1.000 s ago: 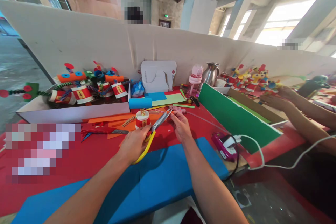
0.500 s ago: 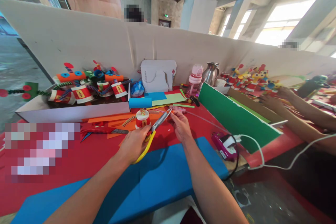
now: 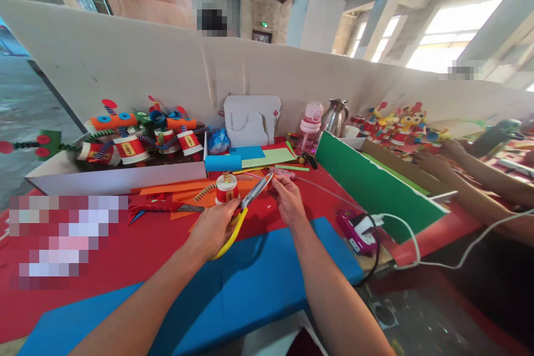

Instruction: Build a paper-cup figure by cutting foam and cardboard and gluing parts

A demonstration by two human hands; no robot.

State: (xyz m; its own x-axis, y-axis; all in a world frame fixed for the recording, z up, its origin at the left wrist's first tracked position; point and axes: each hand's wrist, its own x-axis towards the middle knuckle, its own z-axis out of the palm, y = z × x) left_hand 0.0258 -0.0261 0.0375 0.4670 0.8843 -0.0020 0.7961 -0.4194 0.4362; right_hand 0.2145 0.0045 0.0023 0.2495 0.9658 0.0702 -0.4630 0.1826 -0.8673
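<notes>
My left hand (image 3: 214, 229) is closed round the yellow handles of a pair of scissors (image 3: 255, 191), whose blades point away and to the right. At the blade tips, my right hand (image 3: 289, 200) pinches a small orange piece (image 3: 273, 177), probably paper and mostly hidden by the fingers. Just beyond my left hand stands a red and white paper cup (image 3: 226, 191) with folded paper springs. A blue paper roll (image 3: 223, 163) sits above it. Orange paper sheets (image 3: 162, 190) lie behind and to the left.
A white box (image 3: 125, 178) of cup figures stands at left, near a red-handled tool (image 3: 156, 206). Blue board (image 3: 250, 278) lies along the front edge. To the right are a green-sided box (image 3: 375, 183), a magenta power strip (image 3: 356, 233) with cables, and another person's arms (image 3: 471, 178).
Almost nothing differs. Both hands, the scissors and the small orange piece stay in practically the same place.
</notes>
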